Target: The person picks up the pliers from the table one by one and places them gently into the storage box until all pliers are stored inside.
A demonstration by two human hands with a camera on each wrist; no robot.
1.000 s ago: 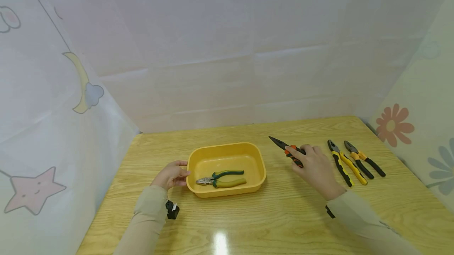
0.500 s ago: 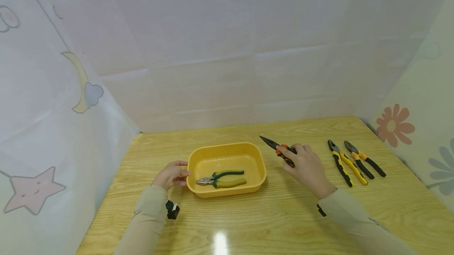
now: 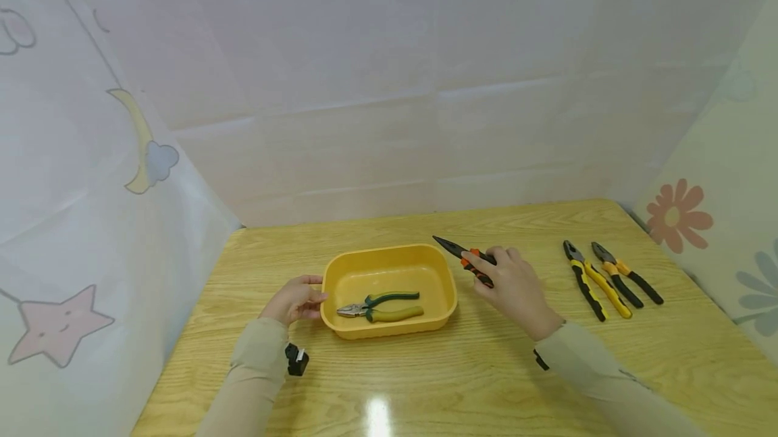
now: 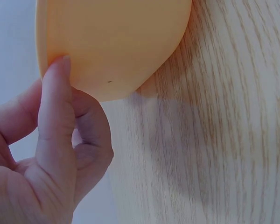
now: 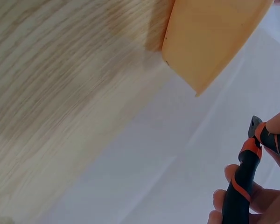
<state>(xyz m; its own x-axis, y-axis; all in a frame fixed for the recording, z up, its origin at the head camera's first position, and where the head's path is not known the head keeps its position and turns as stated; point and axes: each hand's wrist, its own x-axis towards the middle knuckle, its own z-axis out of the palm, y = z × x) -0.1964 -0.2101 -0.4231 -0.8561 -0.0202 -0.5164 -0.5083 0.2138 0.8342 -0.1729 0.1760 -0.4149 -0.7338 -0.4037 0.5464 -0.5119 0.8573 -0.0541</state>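
A yellow plastic basin [image 3: 389,330] stands on the wooden table, and my left hand [image 3: 295,300] grips its left end. The left wrist view has the thumb [image 4: 56,102] against the basin's wall [image 4: 116,42], with fingers curled beneath the rim. Inside the basin lie pliers with green and yellow handles [image 3: 394,314]. My right hand [image 3: 513,286] holds black needle-nose pliers with orange-marked grips [image 3: 477,263], raised beside the basin's right end. Their long tip points left, overlapping the basin's back right corner in the head view. In the right wrist view, fingers wrap the black-and-orange handles [image 5: 242,182].
Two more pliers lie on the table [image 3: 486,383] at the right: one with yellow-and-black handles [image 3: 598,281], another with orange-and-black handles [image 3: 626,276]. A pale fabric backdrop [image 3: 389,119] rises behind the table and along both sides.
My right hand has moved left with the needle-nose pliers, bringing their tip to the basin's right rim. The left hand, the basin and the other pliers have stayed put.
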